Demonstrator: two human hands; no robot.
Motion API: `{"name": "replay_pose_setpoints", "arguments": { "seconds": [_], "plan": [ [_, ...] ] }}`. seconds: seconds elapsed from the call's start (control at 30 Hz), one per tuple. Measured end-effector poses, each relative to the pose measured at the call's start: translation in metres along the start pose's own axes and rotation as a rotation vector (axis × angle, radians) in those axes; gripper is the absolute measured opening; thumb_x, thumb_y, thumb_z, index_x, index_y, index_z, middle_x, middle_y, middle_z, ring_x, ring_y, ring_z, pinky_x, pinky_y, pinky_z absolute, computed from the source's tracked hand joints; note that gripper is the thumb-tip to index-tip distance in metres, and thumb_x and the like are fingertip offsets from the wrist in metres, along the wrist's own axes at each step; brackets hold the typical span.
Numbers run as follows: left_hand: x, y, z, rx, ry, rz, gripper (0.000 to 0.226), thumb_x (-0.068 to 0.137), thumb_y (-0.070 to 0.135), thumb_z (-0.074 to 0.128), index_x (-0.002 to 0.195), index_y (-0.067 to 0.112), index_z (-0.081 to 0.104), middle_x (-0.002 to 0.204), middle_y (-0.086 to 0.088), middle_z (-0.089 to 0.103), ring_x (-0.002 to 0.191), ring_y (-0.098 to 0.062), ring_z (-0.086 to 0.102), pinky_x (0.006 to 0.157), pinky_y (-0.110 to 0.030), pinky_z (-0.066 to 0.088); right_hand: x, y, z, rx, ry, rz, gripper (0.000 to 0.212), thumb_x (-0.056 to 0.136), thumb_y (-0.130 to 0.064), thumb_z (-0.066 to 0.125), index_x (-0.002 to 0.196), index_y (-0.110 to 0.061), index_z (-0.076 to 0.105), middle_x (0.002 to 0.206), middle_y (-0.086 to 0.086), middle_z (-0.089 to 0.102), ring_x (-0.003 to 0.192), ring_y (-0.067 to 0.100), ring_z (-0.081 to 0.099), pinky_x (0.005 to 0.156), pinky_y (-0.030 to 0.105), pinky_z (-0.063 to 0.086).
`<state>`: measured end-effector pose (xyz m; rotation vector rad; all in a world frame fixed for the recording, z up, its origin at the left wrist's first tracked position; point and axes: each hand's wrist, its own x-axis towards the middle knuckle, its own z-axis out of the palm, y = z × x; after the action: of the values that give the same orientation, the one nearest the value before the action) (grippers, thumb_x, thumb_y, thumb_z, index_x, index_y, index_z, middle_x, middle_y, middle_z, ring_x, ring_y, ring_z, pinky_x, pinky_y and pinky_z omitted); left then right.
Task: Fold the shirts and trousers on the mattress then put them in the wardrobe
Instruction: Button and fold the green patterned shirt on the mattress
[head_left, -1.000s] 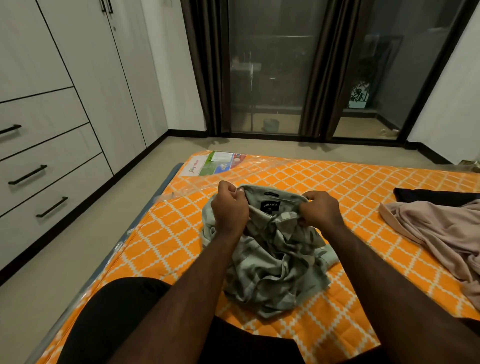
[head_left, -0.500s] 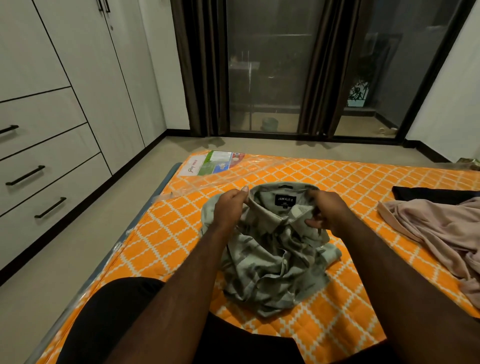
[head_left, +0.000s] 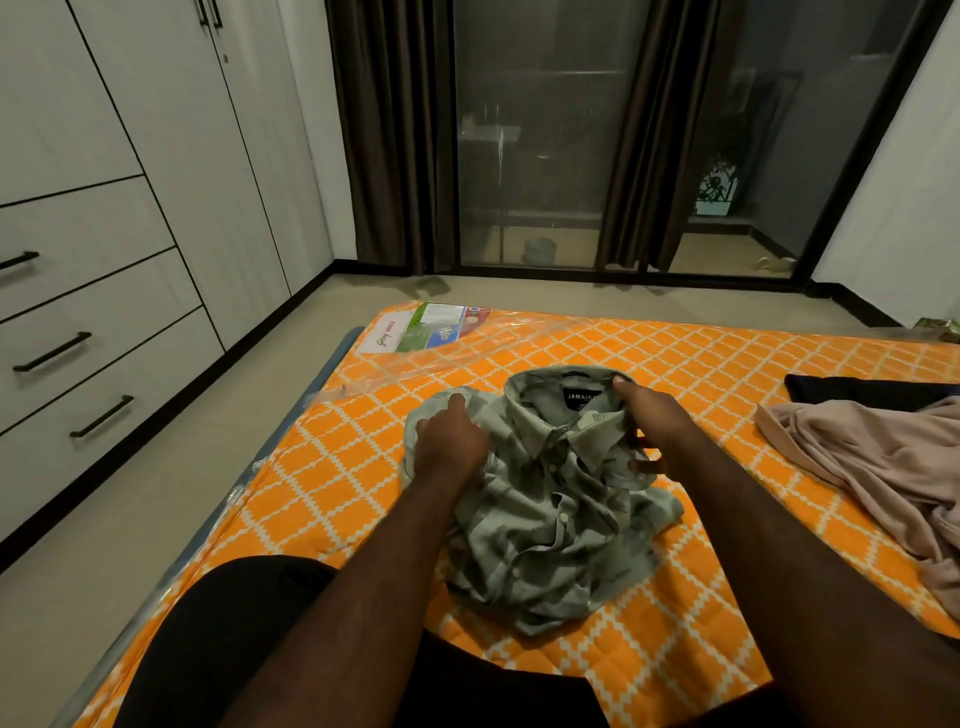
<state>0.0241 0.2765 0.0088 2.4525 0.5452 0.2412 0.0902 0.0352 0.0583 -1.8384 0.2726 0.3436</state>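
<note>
Shirt: crumpled grey-green checked shirt (head_left: 550, 499), middle of orange lattice-print mattress (head_left: 727, 374).
Left hand (head_left: 451, 441): moved left, gripping shoulder cloth.
Right hand (head_left: 649, 421): grasping collar (head_left: 566, 375), right side.
Meaning: collar opened; flattening precedes folding.

A dark-framed glass sliding door (head_left: 524, 156) fills the far wall, dim behind it. Brown curtains (head_left: 384, 130) hang at its left edge and down its middle. Left of the door stands a pale wardrobe (head_left: 156, 156) with black-handled drawers (head_left: 93, 332). A beige floor (head_left: 156, 493) runs up to the door; a white wall (head_left: 893, 182) lies to its right
</note>
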Motion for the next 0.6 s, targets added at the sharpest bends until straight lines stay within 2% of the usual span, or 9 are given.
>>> {"name": "replay_pose_setpoints", "arguments": {
  "seconds": [0.1, 0.17, 0.33, 0.43, 0.5, 0.6],
  "plan": [
    [-0.004, -0.001, 0.001, 0.111, -0.015, -0.033, 0.045, 0.101, 0.027, 0.043, 0.146, 0.017, 0.042, 0.137, -0.016, 0.058, 0.125, -0.039, 0.054, 0.099, -0.043, 0.047, 0.001, 0.003, -0.002, -0.016, -0.020, 0.034, 0.057, 0.092, -0.067, 0.054, 0.124, -0.020, 0.061, 0.122, 0.011, 0.060, 0.107, 0.037, 0.059, 0.077, 0.048, 0.053],
    [-0.005, 0.000, 0.001, 0.187, -0.026, -0.068, 0.043, 0.103, 0.030, 0.040, 0.145, 0.022, 0.044, 0.141, -0.011, 0.056, 0.126, -0.034, 0.055, 0.097, -0.042, 0.047, 0.001, 0.006, -0.003, -0.031, -0.055, 0.047, 0.062, 0.089, -0.072, 0.054, 0.127, -0.023, 0.060, 0.127, 0.011, 0.058, 0.110, 0.040, 0.059, 0.072, 0.046, 0.055],
    [-0.008, -0.002, 0.002, 0.322, -0.012, -0.067, 0.039, 0.102, 0.029, 0.042, 0.139, 0.024, 0.053, 0.134, -0.008, 0.060, 0.121, -0.030, 0.060, 0.090, -0.037, 0.049, 0.000, 0.007, -0.001, -0.023, -0.090, 0.021, 0.066, 0.090, -0.075, 0.052, 0.120, -0.017, 0.065, 0.119, 0.012, 0.063, 0.101, 0.036, 0.064, 0.070, 0.040, 0.053],
    [-0.009, -0.005, 0.006, 0.335, 0.034, 0.055, 0.048, 0.098, 0.024, 0.050, 0.146, 0.024, 0.043, 0.135, -0.009, 0.056, 0.115, -0.033, 0.061, 0.085, -0.040, 0.051, -0.003, 0.008, -0.001, -0.043, -0.112, 0.001, 0.072, 0.088, -0.082, 0.046, 0.116, -0.019, 0.067, 0.113, 0.013, 0.066, 0.100, 0.035, 0.065, 0.075, 0.043, 0.054],
    [-0.003, -0.005, 0.013, 0.391, 0.086, 0.233, 0.056, 0.093, 0.016, 0.055, 0.147, 0.024, 0.041, 0.147, -0.007, 0.045, 0.123, -0.034, 0.054, 0.091, -0.044, 0.051, -0.005, 0.008, -0.001, -0.056, -0.113, -0.024, 0.076, 0.088, -0.085, 0.041, 0.114, -0.018, 0.067, 0.108, 0.014, 0.067, 0.098, 0.035, 0.066, 0.079, 0.045, 0.055],
    [0.005, -0.004, 0.021, 0.441, 0.044, 0.426, 0.064, 0.091, 0.009, 0.059, 0.150, 0.022, 0.040, 0.164, -0.003, 0.027, 0.140, -0.033, 0.037, 0.102, -0.048, 0.044, -0.005, 0.005, -0.002, -0.012, -0.146, -0.062, 0.072, 0.096, -0.077, 0.035, 0.112, -0.013, 0.066, 0.095, 0.011, 0.068, 0.079, 0.029, 0.063, 0.067, 0.037, 0.050]
  ]
}}
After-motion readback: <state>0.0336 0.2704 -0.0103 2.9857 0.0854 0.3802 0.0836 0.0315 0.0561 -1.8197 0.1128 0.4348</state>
